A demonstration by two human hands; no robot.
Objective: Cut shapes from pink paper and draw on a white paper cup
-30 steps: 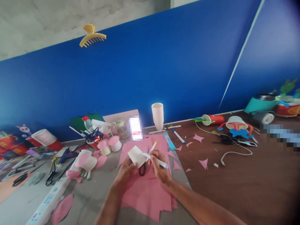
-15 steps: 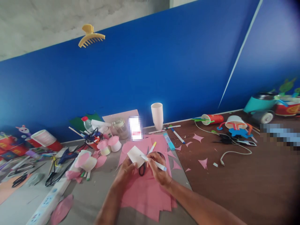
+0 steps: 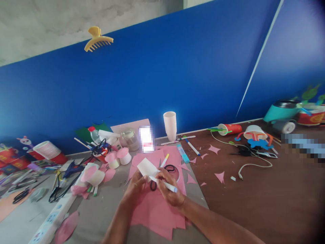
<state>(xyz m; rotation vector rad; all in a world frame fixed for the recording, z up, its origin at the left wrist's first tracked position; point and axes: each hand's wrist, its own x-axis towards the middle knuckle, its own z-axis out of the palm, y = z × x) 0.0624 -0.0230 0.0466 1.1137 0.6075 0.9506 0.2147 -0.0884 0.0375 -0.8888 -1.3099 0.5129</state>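
Paper piece [image 3: 146, 166], white and four-cornered, sits at eleven o'clock between my hands, above the pink sheets [image 3: 152, 211]; whether flat card or small cup, I cannot tell. I judge it light and fairly stiff, liable to crease if squeezed, so an edge hold suits it. My left hand [image 3: 136, 182] pinches its lower corner, thumb showing on the near side. My right hand [image 3: 171, 196] pinches a slim, smooth white marker [image 3: 168, 185], tip towards ten o'clock, close to the piece. Stacked pale cups [image 3: 170, 126], tapered, stand at one o'clock; pointed pink scraps [image 3: 214, 149] lie at two.
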